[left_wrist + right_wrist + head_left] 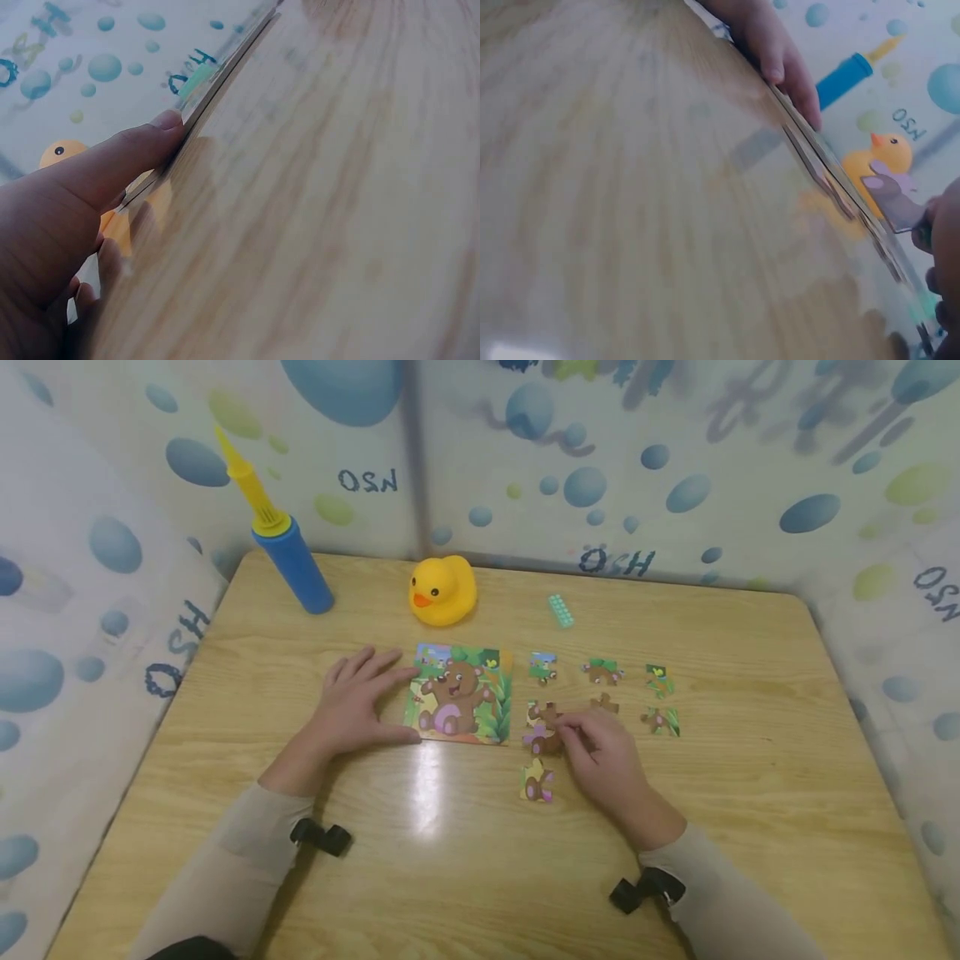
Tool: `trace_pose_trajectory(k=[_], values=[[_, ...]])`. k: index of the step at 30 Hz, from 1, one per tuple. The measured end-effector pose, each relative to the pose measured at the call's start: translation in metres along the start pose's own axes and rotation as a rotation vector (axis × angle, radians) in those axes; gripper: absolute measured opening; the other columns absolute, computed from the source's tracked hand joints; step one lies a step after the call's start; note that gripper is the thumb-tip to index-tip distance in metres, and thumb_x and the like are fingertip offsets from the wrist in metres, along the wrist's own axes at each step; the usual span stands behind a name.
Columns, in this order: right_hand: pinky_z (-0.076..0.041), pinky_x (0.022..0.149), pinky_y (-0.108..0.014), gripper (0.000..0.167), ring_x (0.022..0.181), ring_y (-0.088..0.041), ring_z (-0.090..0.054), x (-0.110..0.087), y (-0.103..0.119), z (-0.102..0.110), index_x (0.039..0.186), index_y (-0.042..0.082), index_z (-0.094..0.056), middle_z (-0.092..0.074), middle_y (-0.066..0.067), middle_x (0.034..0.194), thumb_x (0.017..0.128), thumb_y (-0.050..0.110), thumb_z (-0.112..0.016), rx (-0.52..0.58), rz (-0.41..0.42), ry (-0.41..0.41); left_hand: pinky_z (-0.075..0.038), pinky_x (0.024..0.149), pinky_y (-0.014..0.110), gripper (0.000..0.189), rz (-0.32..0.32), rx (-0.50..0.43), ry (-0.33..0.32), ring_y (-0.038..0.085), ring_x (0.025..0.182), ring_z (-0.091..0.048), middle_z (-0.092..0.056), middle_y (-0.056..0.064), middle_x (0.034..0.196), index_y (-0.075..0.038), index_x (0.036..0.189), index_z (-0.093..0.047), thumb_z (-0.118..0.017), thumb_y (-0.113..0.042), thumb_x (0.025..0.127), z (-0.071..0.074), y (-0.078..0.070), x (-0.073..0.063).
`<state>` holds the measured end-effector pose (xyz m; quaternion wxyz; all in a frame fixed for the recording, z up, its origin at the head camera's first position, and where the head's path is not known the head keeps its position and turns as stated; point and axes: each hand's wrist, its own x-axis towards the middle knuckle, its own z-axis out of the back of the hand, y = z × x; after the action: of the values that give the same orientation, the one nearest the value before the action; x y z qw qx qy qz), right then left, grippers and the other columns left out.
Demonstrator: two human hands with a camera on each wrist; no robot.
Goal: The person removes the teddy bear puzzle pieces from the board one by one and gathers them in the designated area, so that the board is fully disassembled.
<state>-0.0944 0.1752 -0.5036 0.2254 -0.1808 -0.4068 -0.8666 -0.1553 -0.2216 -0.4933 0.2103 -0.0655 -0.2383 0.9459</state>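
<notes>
A square bear puzzle picture (459,695) lies flat on the wooden table. My left hand (357,703) spreads beside it, fingertips and thumb at its left edge. The left wrist view shows the thumb (142,146) straight along the board's edge. My right hand (603,758) pinches a brown and purple puzzle piece (542,742) between thumb and fingers. In the right wrist view that piece (896,201) is held tilted, raised off the table. Just behind it lies another piece (537,713), and in front a yellow and brown piece (537,782).
Several loose pieces lie to the right, including a sky piece (543,665), a green-topped piece (602,672) and a leaf piece (660,680). Farther back are a yellow rubber duck (444,591), a blue pump (294,564) and a mint studded block (560,611). Patterned walls (495,452) border the table.
</notes>
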Motion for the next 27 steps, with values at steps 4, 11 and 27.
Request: trace_pose_trajectory(k=[4, 11, 27], values=[[-0.050, 0.079, -0.031, 0.010, 0.086, -0.018, -0.064, -0.010, -0.008, 0.013, 0.100, 0.008, -0.077, -0.076, -0.002, 0.094, 0.095, -0.001, -0.074, -0.019, 0.012, 0.028, -0.002, 0.122, 0.071, 0.102, -0.002, -0.006, -0.002, 0.044, 0.161, -0.009, -0.029, 0.009, 0.174, -0.028, 0.159, -0.054, -0.084, -0.075, 0.074, -0.001, -0.001, 0.000], [-0.051, 0.087, -0.020, 0.018, 0.091, -0.021, -0.068, -0.026, -0.016, 0.034, 0.100, 0.007, -0.076, -0.077, -0.004, 0.097, 0.091, -0.008, -0.074, 0.018, 0.004, 0.027, -0.002, 0.123, 0.070, 0.102, 0.002, 0.004, -0.002, 0.044, 0.161, -0.008, -0.029, 0.009, 0.174, -0.028, 0.158, -0.054, -0.085, -0.076, 0.073, -0.002, -0.001, 0.000], [-0.051, 0.088, -0.018, 0.022, 0.093, -0.014, -0.070, -0.046, -0.022, 0.065, 0.099, 0.014, -0.080, -0.077, 0.006, 0.100, 0.089, -0.005, -0.081, -0.047, -0.118, 0.184, -0.002, 0.123, 0.070, 0.103, 0.007, 0.002, -0.003, 0.043, 0.161, -0.009, -0.029, 0.007, 0.174, -0.029, 0.158, -0.054, -0.085, -0.076, 0.073, -0.003, 0.002, 0.001]])
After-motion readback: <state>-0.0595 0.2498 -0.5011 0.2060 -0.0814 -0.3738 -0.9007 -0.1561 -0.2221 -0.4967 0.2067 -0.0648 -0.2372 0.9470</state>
